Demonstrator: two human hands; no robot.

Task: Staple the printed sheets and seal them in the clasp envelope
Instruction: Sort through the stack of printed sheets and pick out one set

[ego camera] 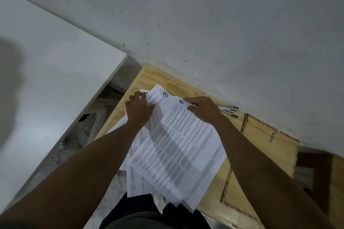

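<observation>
Several printed sheets [176,145] lie fanned and overlapping on a small wooden table [160,78], their near ends hanging over its front edge. My left hand [138,108] rests on the far left corners of the sheets, fingers curled at their top edge. My right hand [202,108] presses flat on the far right corner of the top sheet. A brown clasp envelope [264,139] with a striped border and a metal clasp lies to the right, partly under my right forearm. No stapler is visible.
Several pens [228,110] lie by the wall behind my right hand. A white panel [46,80] stands to the left, with a gap and clutter between it and the table. The grey wall runs right behind the table.
</observation>
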